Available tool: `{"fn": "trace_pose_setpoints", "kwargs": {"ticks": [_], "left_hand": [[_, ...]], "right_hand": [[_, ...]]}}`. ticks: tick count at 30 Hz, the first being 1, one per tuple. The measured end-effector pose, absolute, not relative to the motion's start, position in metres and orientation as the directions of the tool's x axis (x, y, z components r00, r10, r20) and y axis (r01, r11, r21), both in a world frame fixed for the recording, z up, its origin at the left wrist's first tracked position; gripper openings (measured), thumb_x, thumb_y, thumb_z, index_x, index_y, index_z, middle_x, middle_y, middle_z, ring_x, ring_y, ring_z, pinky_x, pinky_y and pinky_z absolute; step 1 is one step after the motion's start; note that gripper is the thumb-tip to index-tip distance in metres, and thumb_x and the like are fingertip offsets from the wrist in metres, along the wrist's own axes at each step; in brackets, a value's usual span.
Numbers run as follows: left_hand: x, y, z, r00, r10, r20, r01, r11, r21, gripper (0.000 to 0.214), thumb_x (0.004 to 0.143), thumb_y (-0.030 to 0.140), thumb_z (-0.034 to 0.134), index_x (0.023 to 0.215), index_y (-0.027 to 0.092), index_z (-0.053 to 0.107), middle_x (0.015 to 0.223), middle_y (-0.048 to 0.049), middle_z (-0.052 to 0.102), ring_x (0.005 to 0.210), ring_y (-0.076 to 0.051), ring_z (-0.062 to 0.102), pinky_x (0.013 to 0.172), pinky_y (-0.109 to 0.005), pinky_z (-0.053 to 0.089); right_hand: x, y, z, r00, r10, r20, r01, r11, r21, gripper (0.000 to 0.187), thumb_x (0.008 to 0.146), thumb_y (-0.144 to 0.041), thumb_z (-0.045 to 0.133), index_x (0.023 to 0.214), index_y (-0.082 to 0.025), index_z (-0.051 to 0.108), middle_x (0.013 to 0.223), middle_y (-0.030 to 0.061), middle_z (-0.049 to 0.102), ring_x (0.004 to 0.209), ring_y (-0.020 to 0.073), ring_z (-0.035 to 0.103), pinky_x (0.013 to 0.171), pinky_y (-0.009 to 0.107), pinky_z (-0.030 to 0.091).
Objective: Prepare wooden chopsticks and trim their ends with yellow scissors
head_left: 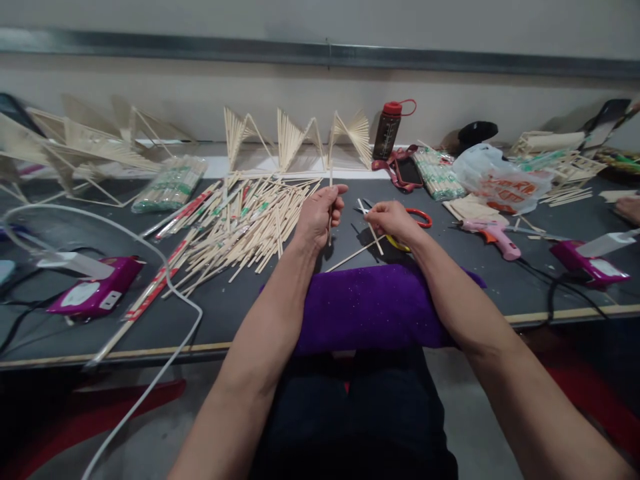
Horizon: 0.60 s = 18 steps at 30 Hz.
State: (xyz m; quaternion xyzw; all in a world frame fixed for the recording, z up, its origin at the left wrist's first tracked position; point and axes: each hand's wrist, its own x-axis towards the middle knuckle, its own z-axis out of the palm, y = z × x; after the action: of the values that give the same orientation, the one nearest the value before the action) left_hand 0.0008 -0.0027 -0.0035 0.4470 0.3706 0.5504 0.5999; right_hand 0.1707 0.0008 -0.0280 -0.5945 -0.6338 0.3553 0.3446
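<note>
My left hand is closed around a wooden chopstick, which stands nearly upright with its ends showing above and below the fist. My right hand pinches another chopstick, tilted, its pale upper end poking out left of the fingertips. Scissors with an orange handle and a yellow handle lie partly hidden behind that hand. One loose chopstick rests on the table between the hands. Left of my left hand spreads a heap of loose chopsticks, some in wrappers. Both forearms pass over a purple cloth.
Twisted stick structures stand along the wall beside a red-capped bottle. Chopstick packs, a plastic bag and a pink glue gun lie around. A white cable crosses the left side. Another person's hand shows far right.
</note>
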Motion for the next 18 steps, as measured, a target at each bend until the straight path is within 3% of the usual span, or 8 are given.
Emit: {"fn": "trace_pose_setpoints", "kwargs": {"ticks": [3, 6, 9, 12, 18], "left_hand": [[0.001, -0.004, -0.003, 0.127, 0.99, 0.064, -0.32, -0.02, 0.947, 0.016, 0.086, 0.027, 0.051, 0.089, 0.016, 0.062, 0.059, 0.0051, 0.049, 0.037, -0.001, 0.033, 0.034, -0.015, 0.02], [0.0, -0.005, -0.001, 0.101, 0.993, 0.059, -0.293, -0.027, 0.956, 0.015, 0.086, 0.027, 0.052, 0.089, 0.016, 0.062, 0.057, 0.0055, 0.049, 0.036, 0.0, 0.031, 0.033, -0.015, 0.018], [-0.002, -0.004, -0.001, 0.089, 0.994, 0.067, -0.274, -0.041, 0.961, 0.014, 0.086, 0.026, 0.051, 0.088, 0.016, 0.062, 0.057, 0.0054, 0.049, 0.036, 0.0, 0.033, 0.033, -0.015, 0.018], [-0.002, -0.004, -0.002, 0.103, 0.992, 0.078, -0.254, -0.049, 0.966, 0.015, 0.087, 0.025, 0.05, 0.088, 0.015, 0.062, 0.057, 0.0052, 0.05, 0.036, 0.0, 0.033, 0.033, -0.015, 0.018], [0.004, -0.009, -0.009, 0.223, 0.975, -0.006, 0.064, -0.008, 0.998, 0.016, 0.084, 0.021, 0.05, 0.08, 0.013, 0.063, 0.058, 0.0, 0.059, 0.038, -0.003, 0.045, 0.035, -0.015, 0.026]], "right_hand": [[0.163, -0.001, -0.028, -0.158, 0.987, -0.021, 0.34, 0.034, -0.94, 0.015, 0.079, -0.028, 0.056, 0.072, -0.015, 0.059, 0.06, 0.0013, 0.06, 0.044, 0.008, 0.049, 0.041, 0.019, 0.032], [0.165, -0.004, -0.025, -0.385, 0.921, -0.052, 0.439, 0.133, -0.888, 0.017, 0.081, -0.03, 0.056, 0.086, -0.016, 0.064, 0.074, 0.003, 0.067, 0.055, 0.011, 0.057, 0.049, 0.022, 0.039], [0.176, -0.007, -0.019, -0.526, 0.845, -0.095, 0.701, 0.367, -0.611, 0.017, 0.071, -0.026, 0.065, 0.087, -0.02, 0.07, 0.079, 0.0013, 0.068, 0.069, 0.0141, 0.06, 0.063, 0.025, 0.041], [0.182, -0.01, -0.015, -0.529, 0.83, -0.177, 0.83, 0.463, -0.311, 0.02, 0.069, -0.024, 0.065, 0.088, -0.024, 0.071, 0.082, 0.0007, 0.069, 0.075, 0.0163, 0.06, 0.066, 0.027, 0.038], [0.171, -0.013, -0.017, -0.534, 0.837, -0.121, 0.846, 0.527, -0.086, 0.02, 0.079, -0.023, 0.053, 0.09, -0.023, 0.069, 0.095, 0.0051, 0.069, 0.081, 0.0184, 0.061, 0.064, 0.027, 0.035]]}}
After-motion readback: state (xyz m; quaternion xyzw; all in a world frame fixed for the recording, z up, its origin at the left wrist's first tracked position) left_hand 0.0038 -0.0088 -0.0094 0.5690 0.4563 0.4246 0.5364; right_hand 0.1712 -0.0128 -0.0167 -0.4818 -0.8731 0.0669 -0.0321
